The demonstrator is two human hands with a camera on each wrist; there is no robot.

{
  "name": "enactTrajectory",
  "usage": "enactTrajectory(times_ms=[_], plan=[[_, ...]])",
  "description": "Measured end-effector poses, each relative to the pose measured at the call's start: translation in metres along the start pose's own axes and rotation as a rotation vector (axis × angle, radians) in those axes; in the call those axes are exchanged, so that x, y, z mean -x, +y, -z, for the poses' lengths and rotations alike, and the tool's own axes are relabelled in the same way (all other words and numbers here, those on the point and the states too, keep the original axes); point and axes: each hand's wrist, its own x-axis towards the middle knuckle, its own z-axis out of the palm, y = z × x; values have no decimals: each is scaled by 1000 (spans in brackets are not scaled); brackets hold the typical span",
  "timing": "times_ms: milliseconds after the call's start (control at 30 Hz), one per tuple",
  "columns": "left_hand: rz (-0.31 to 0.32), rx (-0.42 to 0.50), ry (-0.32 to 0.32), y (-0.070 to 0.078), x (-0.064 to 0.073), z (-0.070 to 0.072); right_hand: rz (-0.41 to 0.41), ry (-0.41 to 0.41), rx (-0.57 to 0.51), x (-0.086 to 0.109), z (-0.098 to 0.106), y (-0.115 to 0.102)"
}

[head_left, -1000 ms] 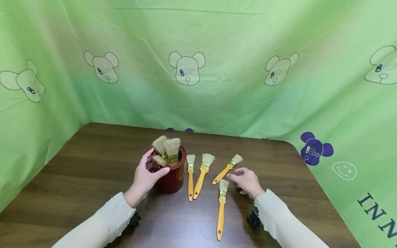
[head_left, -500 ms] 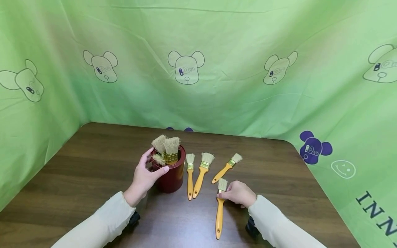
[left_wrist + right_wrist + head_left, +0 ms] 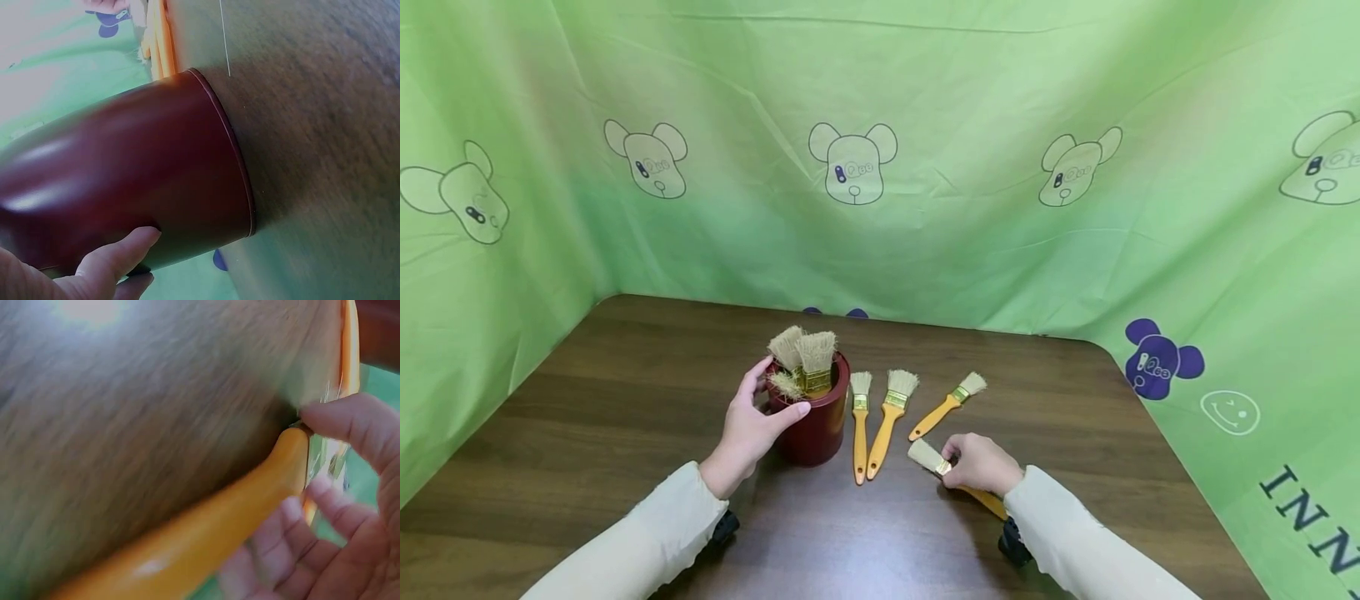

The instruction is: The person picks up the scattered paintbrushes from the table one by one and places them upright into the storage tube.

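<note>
My left hand (image 3: 747, 433) grips the rim of a dark red cylindrical pot (image 3: 814, 433), thumb on the near side and fingers round the left. Several paintbrushes (image 3: 817, 354) stand in it, bristles up. In the left wrist view, the pot's smooth wall (image 3: 144, 169) fills the middle. My right hand (image 3: 985, 465) pinches another paintbrush (image 3: 927, 456) near its metal band. Its bristles point up and left, and its yellow handle (image 3: 206, 531) runs back under the palm. Much of that handle is hidden by the hand in the head view.
Between the hands lie three more yellow-handled paintbrushes: a narrow one (image 3: 860, 442) beside the pot, a wider one (image 3: 883, 442), and a slanted one (image 3: 934, 417) just beyond my right hand. A green cloth (image 3: 925, 250) hangs round the brown wooden table (image 3: 647, 383).
My right hand came down to the nearest paintbrush, took hold of it near the metal band and turned it, bristles swinging left and handle right. My left hand stayed on the pot.
</note>
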Motion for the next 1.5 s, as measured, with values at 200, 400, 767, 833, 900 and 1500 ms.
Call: enactTrajectory(times_ms=[200, 400, 767, 833, 900, 1500], plan=[[1, -3, 2, 1, 0, 0, 66, -43, 8, 0, 4, 6], [4, -7, -1, 2, 1, 0, 136, -136, 32, -2, 10, 9], [11, -1, -4, 0, 0, 0, 264, -96, -77, 0, 6, 32], [6, 1, -2, 0, 0, 0, 267, -79, -70, 1, 5, 33], [1, 1, 1, 0, 0, -1, 264, -76, -63, 1, 4, 33], [11, 7, 3, 3, 1, 0, 330, -203, -85, -7, 12, 32]])
